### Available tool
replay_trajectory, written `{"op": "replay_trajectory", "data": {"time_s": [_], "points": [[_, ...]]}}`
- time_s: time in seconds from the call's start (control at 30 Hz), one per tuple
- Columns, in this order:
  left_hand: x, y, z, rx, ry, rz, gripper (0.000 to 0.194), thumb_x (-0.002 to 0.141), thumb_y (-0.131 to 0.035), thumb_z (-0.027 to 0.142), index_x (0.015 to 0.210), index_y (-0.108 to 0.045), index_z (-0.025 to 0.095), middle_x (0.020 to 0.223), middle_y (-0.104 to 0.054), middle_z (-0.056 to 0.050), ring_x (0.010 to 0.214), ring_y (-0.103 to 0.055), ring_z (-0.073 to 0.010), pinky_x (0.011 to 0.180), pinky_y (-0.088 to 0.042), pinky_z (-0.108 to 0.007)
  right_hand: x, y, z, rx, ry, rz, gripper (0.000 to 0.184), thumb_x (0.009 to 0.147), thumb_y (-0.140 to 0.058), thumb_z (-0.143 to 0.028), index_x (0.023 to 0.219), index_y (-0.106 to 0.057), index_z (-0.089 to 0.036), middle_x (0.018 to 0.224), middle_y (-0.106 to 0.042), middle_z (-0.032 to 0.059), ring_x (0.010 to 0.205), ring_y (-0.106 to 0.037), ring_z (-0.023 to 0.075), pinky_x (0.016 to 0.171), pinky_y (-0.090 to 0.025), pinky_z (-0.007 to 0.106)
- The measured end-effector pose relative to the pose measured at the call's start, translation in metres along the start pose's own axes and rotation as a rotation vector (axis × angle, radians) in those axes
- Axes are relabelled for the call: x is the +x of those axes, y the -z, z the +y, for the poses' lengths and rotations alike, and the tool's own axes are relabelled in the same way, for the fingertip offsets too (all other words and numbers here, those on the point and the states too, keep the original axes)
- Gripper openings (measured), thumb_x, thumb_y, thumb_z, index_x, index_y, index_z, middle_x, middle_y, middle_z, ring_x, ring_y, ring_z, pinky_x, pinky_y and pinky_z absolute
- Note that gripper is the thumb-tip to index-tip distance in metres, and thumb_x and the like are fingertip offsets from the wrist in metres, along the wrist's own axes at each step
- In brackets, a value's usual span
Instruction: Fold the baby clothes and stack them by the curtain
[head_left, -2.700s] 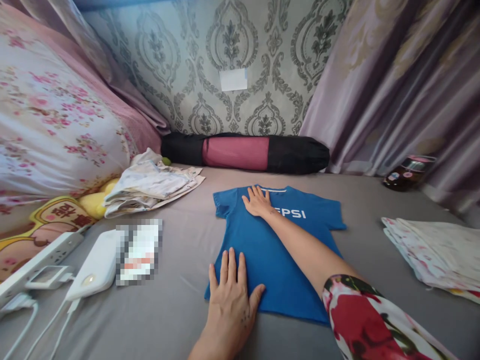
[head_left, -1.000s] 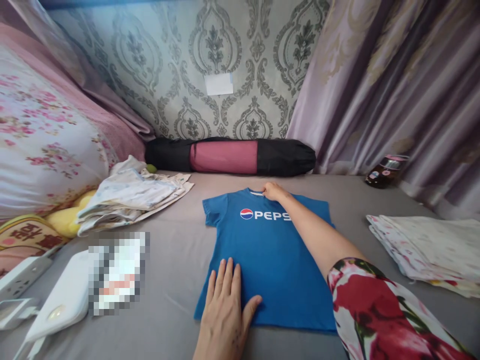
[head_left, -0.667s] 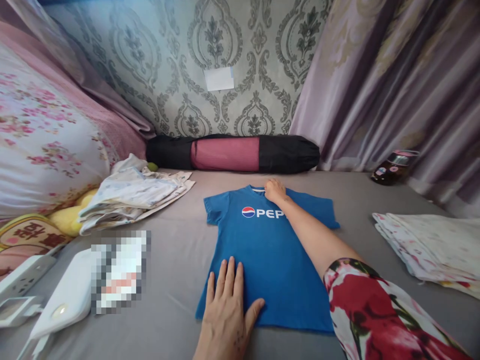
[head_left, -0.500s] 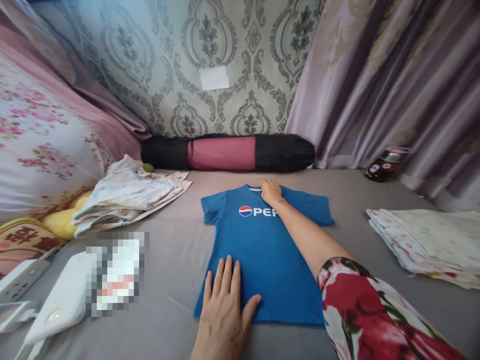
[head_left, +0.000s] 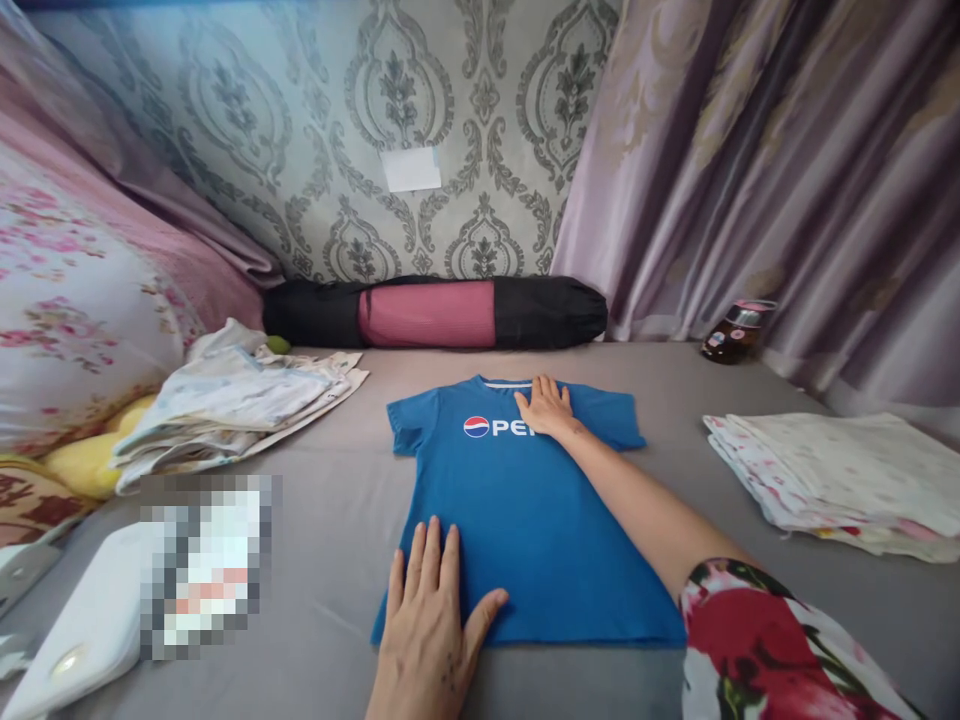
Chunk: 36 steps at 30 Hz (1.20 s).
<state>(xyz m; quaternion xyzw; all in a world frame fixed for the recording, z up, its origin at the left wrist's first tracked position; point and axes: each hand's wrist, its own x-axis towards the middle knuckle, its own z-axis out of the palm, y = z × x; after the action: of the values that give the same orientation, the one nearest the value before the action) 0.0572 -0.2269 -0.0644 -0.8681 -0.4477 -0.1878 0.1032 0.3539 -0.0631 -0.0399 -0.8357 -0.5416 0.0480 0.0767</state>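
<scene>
A blue T-shirt (head_left: 517, 540) with a round red, white and blue logo lies spread out, front side up, its neckline pointing away from me. My left hand (head_left: 431, 625) rests flat on its lower left part, fingers stretched and thumb out to the side. Near the collar, my right hand (head_left: 546, 405) lies on the upper chest with its fingers spread, covering the end of the white lettering. Neither hand grips the cloth.
The grey sheet (head_left: 322, 560) surrounds the shirt. Folded cloths (head_left: 232, 400) lie at left, another stack (head_left: 847, 480) at right. A rolled mat in a black bag (head_left: 427, 312) lies along the wall. A dark bottle (head_left: 739, 332) stands back right; a white device (head_left: 94, 610) is front left.
My right hand has gone from bent fingers at the collar to fingers laid out flat on the chest. My left hand stays put on the shirt. The whole view has shifted slightly.
</scene>
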Motion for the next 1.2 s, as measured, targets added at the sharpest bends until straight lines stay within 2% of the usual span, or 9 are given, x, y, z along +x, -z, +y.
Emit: {"op": "replay_trajectory", "data": {"time_s": [0.2,0.33,0.47,0.57,0.73,0.83,0.97,1.07,1.2], "points": [[0.001,0.006,-0.004,-0.052,0.01,-0.091,0.068,0.091,-0.039,0.061,0.141,-0.045,0.015,0.146,-0.044,-0.015,0.136,-0.04,-0.0313,0.107,-0.039,-0.051,0.002,-0.001,0.0,0.01,-0.006,0.021,0.071,0.097,-0.017,-0.051,0.15,-0.025,-0.005,0.158,-0.019,0.0151,0.145,-0.012,0.0266,0.116,-0.008,0.05],[0.004,0.01,-0.004,-0.087,0.052,-0.132,0.068,0.091,-0.039,0.061,0.141,-0.045,0.014,0.147,-0.043,-0.016,0.137,-0.037,-0.0319,0.109,-0.037,-0.052,-0.005,0.004,0.002,0.049,0.035,0.034,0.071,0.096,-0.019,-0.051,0.151,-0.021,-0.005,0.159,-0.013,0.0144,0.146,-0.009,0.0258,0.116,-0.008,0.048],[0.007,0.011,-0.001,-0.102,0.08,-0.159,0.071,0.09,-0.038,0.063,0.139,-0.047,0.011,0.146,-0.043,-0.018,0.137,-0.037,-0.0337,0.109,-0.035,-0.053,-0.024,0.009,0.006,0.05,0.089,-0.041,0.071,0.097,-0.019,-0.051,0.152,-0.019,-0.006,0.16,-0.008,0.014,0.147,-0.006,0.0255,0.117,-0.007,0.046],[0.008,0.013,0.0,-0.103,0.086,-0.172,0.071,0.091,-0.038,0.062,0.138,-0.048,0.011,0.146,-0.043,-0.019,0.137,-0.037,-0.0339,0.11,-0.035,-0.053,-0.053,0.014,0.011,0.049,0.127,-0.086,0.07,0.097,-0.019,-0.052,0.152,-0.02,-0.01,0.16,-0.006,0.0136,0.147,-0.004,0.0268,0.117,-0.005,0.047],[0.009,0.017,0.0,-0.121,0.077,-0.168,0.067,0.092,-0.038,0.059,0.136,-0.049,0.01,0.145,-0.044,-0.02,0.137,-0.036,-0.0344,0.11,-0.033,-0.054,-0.12,0.023,0.026,0.053,0.212,-0.129,0.069,0.096,-0.02,-0.055,0.153,-0.021,-0.016,0.16,-0.007,0.0135,0.147,-0.004,0.0286,0.116,-0.006,0.051],[0.012,0.022,0.003,-0.157,-0.027,-0.163,0.061,0.095,-0.034,0.055,0.136,-0.049,0.011,0.144,-0.046,-0.018,0.139,-0.034,-0.0323,0.111,-0.031,-0.055,-0.162,0.029,0.038,0.044,0.283,-0.154,0.07,0.096,-0.023,-0.057,0.153,-0.023,-0.017,0.16,-0.008,0.014,0.146,-0.006,0.0297,0.116,-0.009,0.053],[0.016,0.031,0.015,-0.236,-0.27,-0.243,0.053,0.097,-0.031,0.052,0.141,-0.045,0.024,0.147,-0.044,-0.009,0.14,-0.033,-0.0273,0.111,-0.033,-0.053,-0.21,0.037,0.052,0.028,0.434,-0.15,0.066,0.096,-0.027,-0.058,0.152,-0.025,-0.024,0.16,-0.008,0.0106,0.146,-0.007,0.03,0.116,-0.009,0.055],[0.018,0.037,0.022,-0.249,-0.37,-0.321,0.053,0.096,-0.032,0.054,0.142,-0.043,0.029,0.15,-0.04,-0.008,0.14,-0.034,-0.0278,0.111,-0.033,-0.054,-0.233,0.042,0.06,0.023,0.488,-0.159,0.061,0.097,-0.026,-0.055,0.151,-0.028,-0.027,0.16,-0.01,0.0092,0.146,-0.007,0.0287,0.116,-0.009,0.055],[0.018,0.04,0.022,-0.245,-0.346,-0.363,0.053,0.098,-0.029,0.053,0.144,-0.04,0.03,0.152,-0.037,-0.007,0.141,-0.032,-0.0255,0.113,-0.031,-0.051,-0.247,0.045,0.069,0.044,0.506,-0.166,0.059,0.099,-0.025,-0.053,0.151,-0.028,-0.026,0.16,-0.012,0.0093,0.146,-0.008,0.0268,0.117,-0.01,0.053]]}}
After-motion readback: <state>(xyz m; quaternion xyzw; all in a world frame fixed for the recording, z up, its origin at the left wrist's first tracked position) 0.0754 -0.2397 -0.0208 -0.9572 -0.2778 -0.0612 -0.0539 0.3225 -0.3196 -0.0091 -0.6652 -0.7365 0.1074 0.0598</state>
